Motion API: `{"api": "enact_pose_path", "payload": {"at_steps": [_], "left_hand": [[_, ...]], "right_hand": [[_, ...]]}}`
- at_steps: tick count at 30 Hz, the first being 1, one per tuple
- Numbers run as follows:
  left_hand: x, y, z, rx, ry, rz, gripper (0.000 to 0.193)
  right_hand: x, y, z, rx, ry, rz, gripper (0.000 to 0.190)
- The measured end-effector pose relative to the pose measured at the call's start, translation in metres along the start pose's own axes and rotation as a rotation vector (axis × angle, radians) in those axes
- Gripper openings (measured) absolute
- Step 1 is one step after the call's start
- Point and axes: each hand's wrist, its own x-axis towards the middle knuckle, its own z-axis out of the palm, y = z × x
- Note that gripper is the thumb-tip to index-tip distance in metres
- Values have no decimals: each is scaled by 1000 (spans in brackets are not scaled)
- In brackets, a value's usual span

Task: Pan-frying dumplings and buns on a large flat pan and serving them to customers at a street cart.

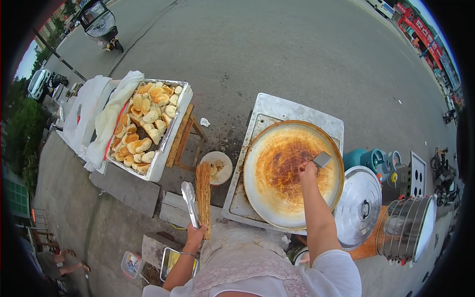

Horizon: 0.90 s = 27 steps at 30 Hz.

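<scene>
My left hand (195, 235) grips metal tongs (188, 196) and a straw whisk broom (203, 195) together, both pointing away from me. My right hand (308, 170) is closed on a metal scraper, its flat blade (322, 159) showing past the fist over a large round pan (267, 200). Browned, scratched residue covers the middle of the pan, which holds no food. Under the pan is a worn metal stove top (285, 105). Whether the blade touches the pan I cannot tell.
Left stands a foil-lined foam box (188, 97) of browned buns (143, 113), with white cloth (111, 118) beside it. A bucket (215, 156) sits between box and stove. At right are a metal lid (358, 208), gas cylinders (360, 157) and stacked steamers (406, 230). A three-wheeler (102, 26) is on the road.
</scene>
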Motion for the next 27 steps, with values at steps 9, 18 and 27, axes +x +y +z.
{"api": "enact_pose_path", "payload": {"at_steps": [9, 18, 27], "left_hand": [[-41, -18, 15, -99, 104, -8, 18], [-52, -17, 3, -145, 50, -52, 18], [-35, 4, -6, -103, -62, 56, 19]], "right_hand": [[17, 44, 89, -268, -89, 80, 4], [-34, 73, -9, -1464, -674, -522, 18], [-88, 41, -103, -1361, -1088, 31, 11]]}}
